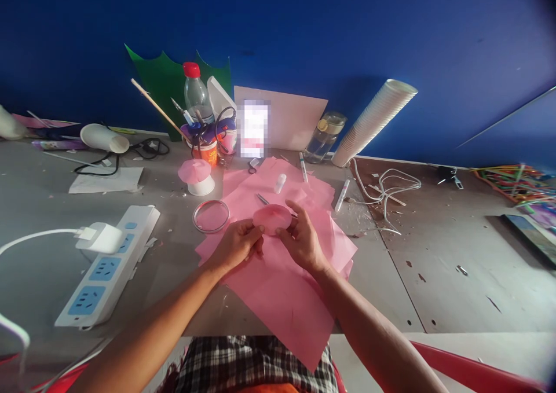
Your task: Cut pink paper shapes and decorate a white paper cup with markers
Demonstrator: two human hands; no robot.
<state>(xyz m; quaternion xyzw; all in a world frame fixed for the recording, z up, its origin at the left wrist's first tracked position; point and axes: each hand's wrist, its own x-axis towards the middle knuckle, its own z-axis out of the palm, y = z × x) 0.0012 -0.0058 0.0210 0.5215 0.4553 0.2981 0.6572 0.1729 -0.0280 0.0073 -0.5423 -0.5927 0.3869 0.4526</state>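
Observation:
A round pink paper disc [273, 218] is held up between both hands, a little above a spread of pink paper sheets [286, 300]. My left hand [238, 241] pinches its lower left edge between thumb and fingers. On the other side, my right hand [304, 235] grips the lower right edge, thumb in front and index finger raised behind. Just beyond the disc lie a thin pointed tool [262, 199] and a small white cylinder [280, 183]. To the left rests a clear round lid or ring [211, 216]. Further back a small white cup [200, 186] wears a ruffled pink paper top [195, 171].
A power strip [108, 268] with a white plug lies at left. Behind stand a pen-filled orange cup [204, 151], a lit phone [254, 128], a water bottle [326, 137] and a leaning stack of paper cups [374, 121]. White cable [393, 179] and markers [342, 195] lie right.

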